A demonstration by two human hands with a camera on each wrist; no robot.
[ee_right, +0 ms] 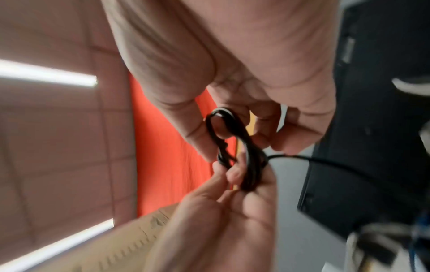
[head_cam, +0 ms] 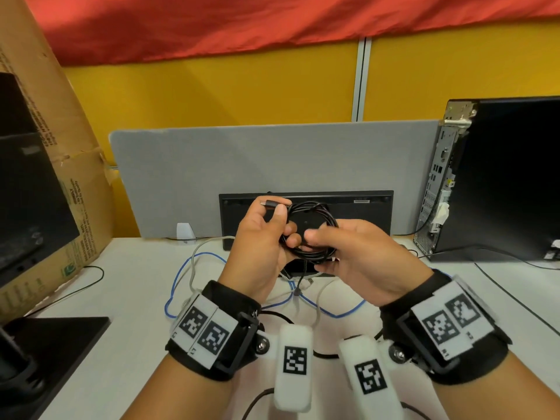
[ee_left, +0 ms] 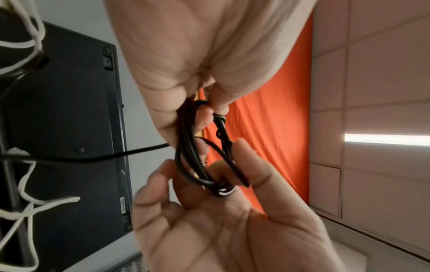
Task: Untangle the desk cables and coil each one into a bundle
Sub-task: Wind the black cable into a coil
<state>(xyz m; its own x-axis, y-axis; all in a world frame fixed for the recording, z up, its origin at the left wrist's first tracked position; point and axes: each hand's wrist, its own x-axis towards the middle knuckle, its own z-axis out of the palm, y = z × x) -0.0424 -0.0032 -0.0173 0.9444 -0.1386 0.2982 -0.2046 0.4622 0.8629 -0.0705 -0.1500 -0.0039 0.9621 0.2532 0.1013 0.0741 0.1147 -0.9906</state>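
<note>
1. Starting at the left, a brown cardboard box point(head_cam: 60, 140) with creased, torn flaps leans over a dark matte monitor point(head_cam: 27, 192); both look stiff and flat-sided.
2. On the white bench point(head_cam: 121, 298), a thin blue cable point(head_cam: 181, 268) and a pale grey cable point(head_cam: 194, 259) lie in loose crossing loops, still uncoiled; they look light and limp.
3. The left hand point(head_cam: 257, 244) is raised above the bench, its grip clamped on the black cable point(head_cam: 315, 234): thumb and fingers pinch the strands just below the short metal-tipped plug point(head_cam: 268, 204), which sticks out to the left.
4. That black cable is a round hank of several turns held between both hands, in front of the upturned black keyboard point(head_cam: 363, 210). Its sheath looks smooth and rubbery, probably a little springy, so the turns would likely fan open if released. One strand trails down toward the bench.
5. My judgement: hold it where the turns cross, not by the plug, whose joint is the fragile part.
6. The right hand point(head_cam: 357, 256) cradles the hank's lower right, thumb and fingers curled round the bunched strands.
7. Far right stands a black computer tower point(head_cam: 500, 177), with a perforated metal back.
</note>
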